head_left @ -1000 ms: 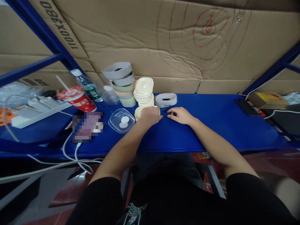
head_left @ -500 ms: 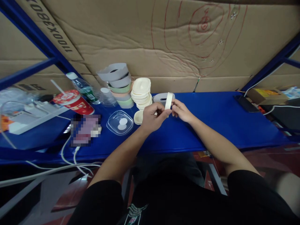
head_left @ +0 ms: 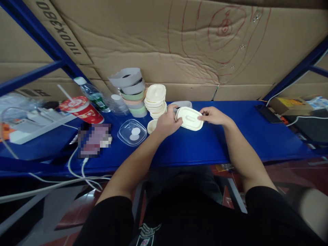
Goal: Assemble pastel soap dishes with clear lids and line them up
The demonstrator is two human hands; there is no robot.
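Observation:
Between my hands is a cream oval lid, its broad face with a raised middle turned up toward me. My left hand grips its left end between thumb and fingers, and my right hand pinches its right edge. Behind the lid lies a pale grey band, partly hidden. Left of it stands a stack of cream lids, with another cream piece in front, partly covered by my left hand. A clear square lid with white round spots rests on the blue table.
Stacked grey, green and peach bands stand at the back left, beside clear containers, a bottle and a red cup. Farther left are a power strip and cables. A dark flat object lies at right.
The cream lid has turned from edge-on to showing its broad face. My right hand has moved right with its edge, and more of the view's left side shows slightly shifted right.

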